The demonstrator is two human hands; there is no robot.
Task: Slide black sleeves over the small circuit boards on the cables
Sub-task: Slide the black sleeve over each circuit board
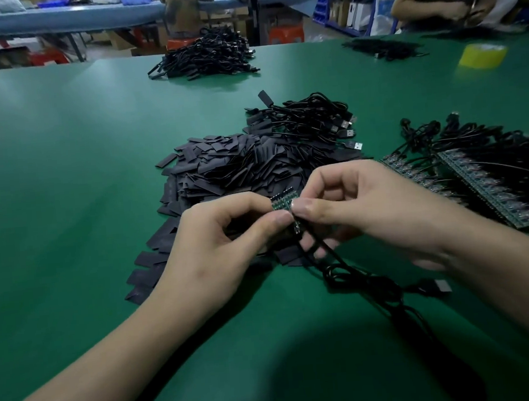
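A small green circuit board (283, 201) is held above the green table (65, 184), pinched between my left hand (216, 245) and my right hand (361, 205). Its black cable (357, 272) hangs down from the board and ends in a USB plug (439, 286) on the table. No sleeve shows on this board. Just behind my hands lies a big heap of flat black sleeves (232, 171).
To the right lie rows of bare boards with cables (477, 180). Behind the sleeves sits a pile of sleeved cables (310, 117), and a larger pile (207, 56) is farther back. A yellow tape roll (482, 55) stands far right. People stand beyond the table.
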